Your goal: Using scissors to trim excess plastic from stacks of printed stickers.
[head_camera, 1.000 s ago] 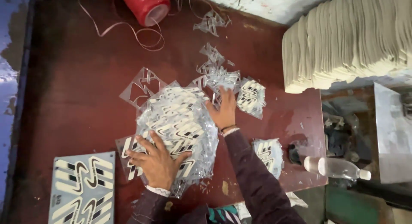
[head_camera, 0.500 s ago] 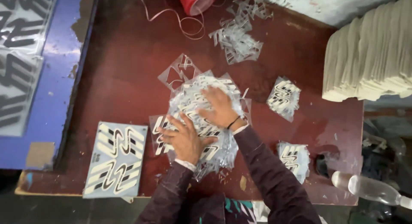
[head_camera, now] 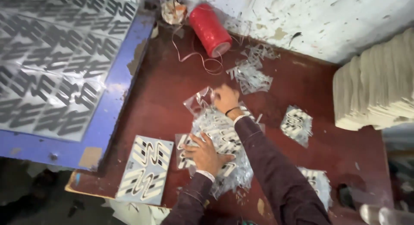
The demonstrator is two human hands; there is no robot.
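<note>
The left hand (head_camera: 207, 154) lies flat with the fingers spread wide on a pile of clear plastic cut-outs (head_camera: 222, 143) with black and white wavy shapes; it presses on the lower left part of the pile and holds nothing. The right hand (head_camera: 225, 98) is at the far end of the same pile, with the fingers bent down onto a clear plastic piece (head_camera: 199, 100) at the top left edge; whether it pinches this piece or only touches it, one cannot tell. A dark band is around the right wrist, and both arms wear dark sleeves. The pile rests near the middle of the dark red desk (head_camera: 159, 91). Just beside the pile, on the left, lies a flat printed sheet (head_camera: 145, 169) with the same wavy pattern, near the front edge of the desk. To the right, apart from the pile, there is a small bundle of cut-outs (head_camera: 296, 125), and another bundle (head_camera: 317, 182) lies nearer to the front. Beyond the right hand are plastic scraps (head_camera: 250, 76) and a red spool (head_camera: 210, 29) with a loose strand. A stack of pale sheets (head_camera: 375, 91) stands at the right, and a large printed sheet (head_camera: 56, 57) lies on a blue board (head_camera: 110, 117) at the left.
</note>
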